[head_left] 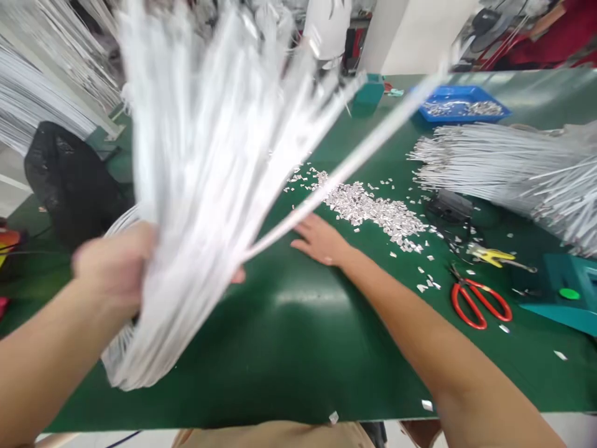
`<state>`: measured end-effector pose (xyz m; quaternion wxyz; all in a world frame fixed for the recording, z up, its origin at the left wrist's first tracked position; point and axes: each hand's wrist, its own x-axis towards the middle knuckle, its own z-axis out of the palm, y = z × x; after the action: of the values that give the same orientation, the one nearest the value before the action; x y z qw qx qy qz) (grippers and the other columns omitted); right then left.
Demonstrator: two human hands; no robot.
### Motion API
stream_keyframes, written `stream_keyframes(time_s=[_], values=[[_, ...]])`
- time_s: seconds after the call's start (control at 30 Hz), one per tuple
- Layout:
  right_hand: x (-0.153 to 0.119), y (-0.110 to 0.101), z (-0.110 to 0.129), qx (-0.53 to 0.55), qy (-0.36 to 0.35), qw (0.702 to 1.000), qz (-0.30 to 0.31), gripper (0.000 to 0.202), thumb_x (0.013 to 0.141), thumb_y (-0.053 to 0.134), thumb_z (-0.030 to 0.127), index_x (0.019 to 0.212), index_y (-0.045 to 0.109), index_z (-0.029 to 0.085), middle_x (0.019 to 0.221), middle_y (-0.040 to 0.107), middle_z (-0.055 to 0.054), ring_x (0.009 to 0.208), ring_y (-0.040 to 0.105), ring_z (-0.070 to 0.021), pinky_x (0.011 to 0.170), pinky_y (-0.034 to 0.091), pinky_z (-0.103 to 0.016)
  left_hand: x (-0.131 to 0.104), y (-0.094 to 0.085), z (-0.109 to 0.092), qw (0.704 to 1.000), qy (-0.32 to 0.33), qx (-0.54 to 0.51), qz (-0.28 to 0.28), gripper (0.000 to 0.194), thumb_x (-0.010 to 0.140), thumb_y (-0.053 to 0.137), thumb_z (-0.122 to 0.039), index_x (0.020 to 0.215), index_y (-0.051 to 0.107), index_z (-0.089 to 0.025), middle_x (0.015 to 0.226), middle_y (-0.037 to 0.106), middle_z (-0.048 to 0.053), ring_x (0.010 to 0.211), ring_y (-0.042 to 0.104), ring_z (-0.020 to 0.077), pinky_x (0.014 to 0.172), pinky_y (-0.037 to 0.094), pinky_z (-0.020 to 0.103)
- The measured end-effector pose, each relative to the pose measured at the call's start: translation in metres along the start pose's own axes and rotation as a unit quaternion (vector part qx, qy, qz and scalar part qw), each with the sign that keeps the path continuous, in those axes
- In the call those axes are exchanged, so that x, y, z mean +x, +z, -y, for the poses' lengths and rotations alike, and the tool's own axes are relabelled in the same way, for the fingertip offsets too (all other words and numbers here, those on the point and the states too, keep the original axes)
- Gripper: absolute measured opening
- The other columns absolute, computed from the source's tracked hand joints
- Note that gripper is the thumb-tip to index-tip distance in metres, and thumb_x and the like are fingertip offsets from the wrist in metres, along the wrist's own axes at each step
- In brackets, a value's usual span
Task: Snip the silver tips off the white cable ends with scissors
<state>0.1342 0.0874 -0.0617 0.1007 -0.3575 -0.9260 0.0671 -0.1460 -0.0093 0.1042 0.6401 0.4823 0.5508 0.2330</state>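
Note:
My left hand (pixel 114 264) grips a thick bundle of white cables (pixel 200 205), its fingers wrapped round the near part. The bundle fans upward and is smeared by motion, with one strand sticking out to the right. My right hand (pixel 321 239) lies low over the green table (pixel 308 348), fingers stretched out, holding nothing. Just beyond it spreads a heap of small white and silvery bits (pixel 373 208). Part of the right fingertips is close behind the single strand.
Right of the heap are red-handled scissors (pixel 480 302), yellow-handled pliers (pixel 492 254), a teal device (pixel 559 286) and more white cables (pixel 504 162). A blue tray (pixel 461 93) of small parts stands farther back. A black bag (pixel 69 177) is at left. People stand beyond the table.

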Motion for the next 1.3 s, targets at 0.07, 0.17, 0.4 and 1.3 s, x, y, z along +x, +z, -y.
stream_keyframes(time_s=[0.07,0.17,0.4,1.3], values=[[-0.012,-0.017,-0.05,-0.028,0.11,0.993,-0.007,0.049,0.099,0.036,0.037,0.138,0.05,0.01,0.147,0.047,-0.018,0.14,0.04,-0.0291,0.117,0.03,-0.05,0.017,0.03,0.007,0.995,0.011,-0.038,0.096,0.078,0.062,0.067,-0.063,0.125,0.062,-0.015,0.097,0.076,0.01,0.093,0.07,0.0383,0.083,0.056,0.053],[-0.054,-0.037,-0.079,-0.056,0.206,0.977,-0.002,0.047,0.095,0.036,0.023,0.135,0.05,0.003,0.139,0.055,-0.021,0.13,0.052,-0.0302,0.11,0.04,-0.048,0.051,0.055,0.023,0.984,0.05,0.009,0.17,0.074,0.067,0.075,-0.052,0.129,0.058,-0.016,0.117,0.071,0.012,0.112,0.064,0.0364,0.095,0.051,0.05],[-0.196,-0.056,-0.032,-0.07,0.332,0.938,-0.067,0.041,0.093,0.039,0.033,0.117,0.067,0.016,0.124,0.068,-0.014,0.114,0.065,-0.0302,0.096,0.053,-0.047,0.058,0.034,0.046,0.969,0.104,0.222,0.047,0.076,0.081,0.062,-0.054,0.146,0.04,-0.023,0.138,0.058,0.013,0.122,0.058,0.029,0.105,0.044,0.049],[-0.284,-0.024,0.106,-0.089,0.273,0.958,-0.009,0.069,0.095,0.04,0.04,0.155,0.007,0.041,0.162,0.024,-0.004,0.144,0.033,-0.0337,0.113,0.037,-0.061,0.095,0.215,0.105,0.626,0.537,0.565,-0.037,0.027,0.094,0.041,-0.014,0.106,0.065,-0.012,0.119,0.062,0.016,0.108,0.056,0.0268,0.105,0.031,0.053]])
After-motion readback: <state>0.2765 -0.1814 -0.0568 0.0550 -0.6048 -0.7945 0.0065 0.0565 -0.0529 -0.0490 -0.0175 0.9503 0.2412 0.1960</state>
